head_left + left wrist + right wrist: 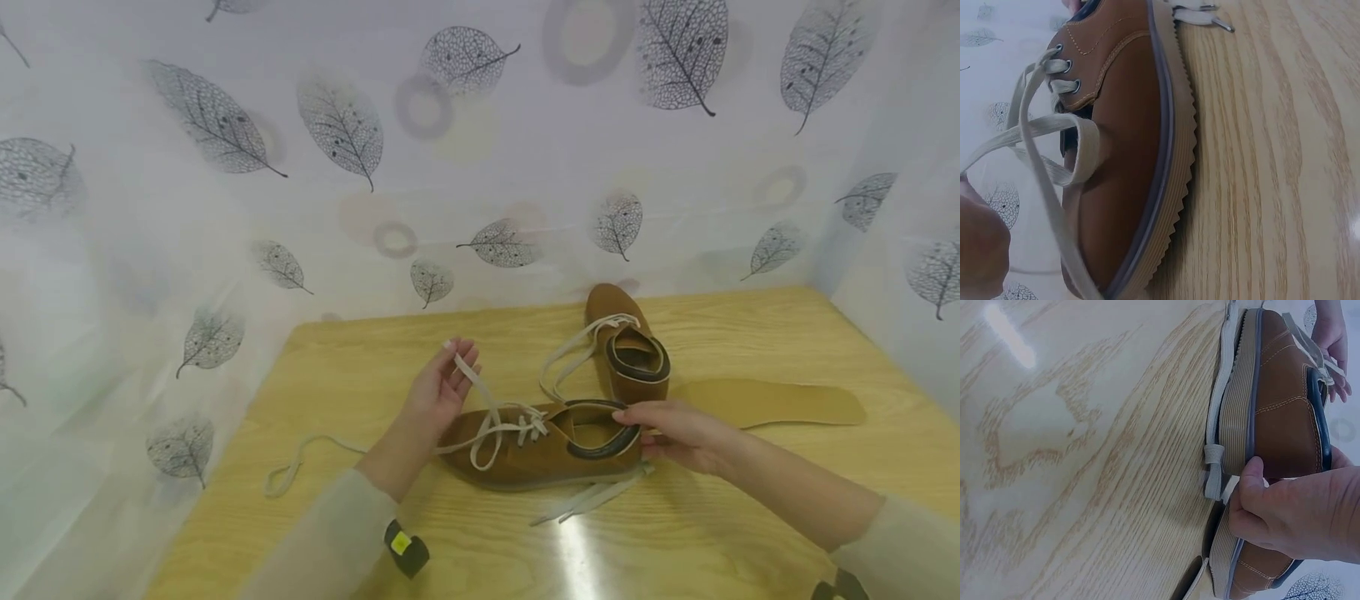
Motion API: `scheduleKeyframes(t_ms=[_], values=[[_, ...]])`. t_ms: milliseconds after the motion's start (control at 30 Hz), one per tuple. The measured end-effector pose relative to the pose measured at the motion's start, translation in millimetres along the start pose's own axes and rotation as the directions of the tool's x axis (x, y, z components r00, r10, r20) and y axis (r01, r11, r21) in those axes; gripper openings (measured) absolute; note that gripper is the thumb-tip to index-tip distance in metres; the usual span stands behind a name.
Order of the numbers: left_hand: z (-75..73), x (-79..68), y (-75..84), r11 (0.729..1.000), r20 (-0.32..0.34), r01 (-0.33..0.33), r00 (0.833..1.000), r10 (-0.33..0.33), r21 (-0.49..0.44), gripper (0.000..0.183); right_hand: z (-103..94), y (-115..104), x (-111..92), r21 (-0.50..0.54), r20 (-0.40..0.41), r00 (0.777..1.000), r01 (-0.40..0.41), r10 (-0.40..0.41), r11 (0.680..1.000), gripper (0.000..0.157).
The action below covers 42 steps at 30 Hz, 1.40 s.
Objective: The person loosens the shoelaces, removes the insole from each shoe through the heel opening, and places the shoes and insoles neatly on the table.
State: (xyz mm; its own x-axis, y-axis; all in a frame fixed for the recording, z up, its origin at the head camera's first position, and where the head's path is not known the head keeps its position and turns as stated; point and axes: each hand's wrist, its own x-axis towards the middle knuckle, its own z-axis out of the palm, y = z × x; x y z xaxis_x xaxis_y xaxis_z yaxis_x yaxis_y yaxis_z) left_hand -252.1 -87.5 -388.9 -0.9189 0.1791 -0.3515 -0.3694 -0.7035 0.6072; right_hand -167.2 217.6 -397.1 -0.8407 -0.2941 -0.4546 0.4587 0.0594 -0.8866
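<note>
A brown lace-up shoe (510, 462) lies on its sole across the table, toe to the left. My left hand (442, 387) is above its toe and pinches a pale shoelace (480, 385) between thumb and fingers. That lace runs in a loose loop to the eyelets, which the left wrist view shows over the shoe's toe (1125, 156). At the heel, my right hand (686, 433) grips the back of the shoe, thumb at the dark collar. In the right wrist view its fingers (1254, 494) curl near the heel. The far side of that grip is hidden.
A second brown shoe (633, 350) with loose laces stands behind the first. To the right lies a tan insole (780, 402). Another pale lace (596, 498) rests folded along the near side of the shoe. A leaf-patterned curtain (360, 250) surrounds the wooden table (465, 550).
</note>
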Motion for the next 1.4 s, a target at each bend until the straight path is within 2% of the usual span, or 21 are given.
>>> scheduleKeyframes(t_ms=[133, 233, 333, 533, 667, 733, 867, 967, 1067, 1167, 1233, 1300, 1400], values=[[-5.2, 0.4, 8.2, 0.998, 0.025, -0.049, 0.999, 0.048, 0.049, 0.035, 0.1, -0.3, 0.9, -0.005, -0.008, 1.000, 0.005, -0.005, 1.000, 0.019], [-14.4, -0.3, 14.7, 0.992, 0.069, -0.060, 0.996, 0.053, 0.111, 0.047, -0.8, 0.4, 1.2, -0.002, -0.003, 1.000, 0.007, -0.007, 1.000, 0.017], [-23.5, -1.3, 22.1, 0.991, 0.067, -0.063, 0.996, 0.056, 0.115, 0.051, -1.6, 1.4, 0.6, 0.004, 0.011, 1.000, 0.008, -0.008, 1.000, 0.017], [-36.8, -2.6, 39.5, 0.998, -0.007, -0.061, 0.998, 0.061, 0.032, 0.055, -4.2, 2.5, 0.4, 0.014, 0.030, 0.999, 0.014, -0.014, 1.000, 0.018], [-50.7, -5.3, 53.7, 0.996, -0.037, -0.053, 0.998, 0.050, -0.073, 0.057, -5.4, 1.9, -0.3, 0.022, 0.029, 1.000, 0.000, -0.001, 1.000, 0.022], [-60.4, -8.6, 61.5, 0.985, -0.053, -0.048, 0.998, 0.040, -0.165, 0.058, -5.0, 1.2, -1.0, 0.019, 0.021, 1.000, -0.008, 0.008, 1.000, 0.030], [-82.6, -17.3, 77.3, 0.930, -0.090, -0.031, 0.996, -0.002, -0.365, 0.060, -3.9, 0.4, -1.3, 0.018, 0.023, 1.000, -0.009, 0.009, 1.000, 0.043], [-95.1, -24.3, 89.7, 0.911, -0.104, -0.038, 0.995, -0.006, -0.410, 0.064, -4.0, 0.4, -1.0, 0.030, 0.032, 0.999, -0.009, 0.008, 1.000, 0.040], [-101.8, -30.7, 102.3, 0.909, -0.118, -0.064, 0.993, 0.016, -0.412, 0.066, -5.2, 0.9, -0.4, 0.037, 0.038, 0.999, -0.008, 0.007, 0.999, 0.032], [-108.0, -35.2, 114.2, 0.890, -0.153, -0.095, 0.988, 0.029, -0.446, 0.064, -5.6, 1.4, 0.4, 0.039, 0.036, 0.999, -0.010, 0.009, 0.999, 0.033], [-113.1, -36.0, 121.0, 0.879, -0.173, -0.114, 0.984, 0.037, -0.462, 0.061, -5.2, 1.7, 0.6, 0.041, 0.030, 0.999, -0.015, 0.014, 0.999, 0.036], [-119.2, -34.7, 126.7, 0.880, -0.193, -0.139, 0.980, 0.055, -0.454, 0.060, -4.9, 1.8, 0.8, 0.047, 0.027, 1.000, -0.016, 0.015, 0.999, 0.036], [-128.9, -31.0, 133.1, 0.878, -0.228, -0.183, 0.970, 0.087, -0.442, 0.061, -5.0, 2.0, 1.1, 0.065, 0.028, 0.999, -0.018, 0.016, 0.998, 0.030]])
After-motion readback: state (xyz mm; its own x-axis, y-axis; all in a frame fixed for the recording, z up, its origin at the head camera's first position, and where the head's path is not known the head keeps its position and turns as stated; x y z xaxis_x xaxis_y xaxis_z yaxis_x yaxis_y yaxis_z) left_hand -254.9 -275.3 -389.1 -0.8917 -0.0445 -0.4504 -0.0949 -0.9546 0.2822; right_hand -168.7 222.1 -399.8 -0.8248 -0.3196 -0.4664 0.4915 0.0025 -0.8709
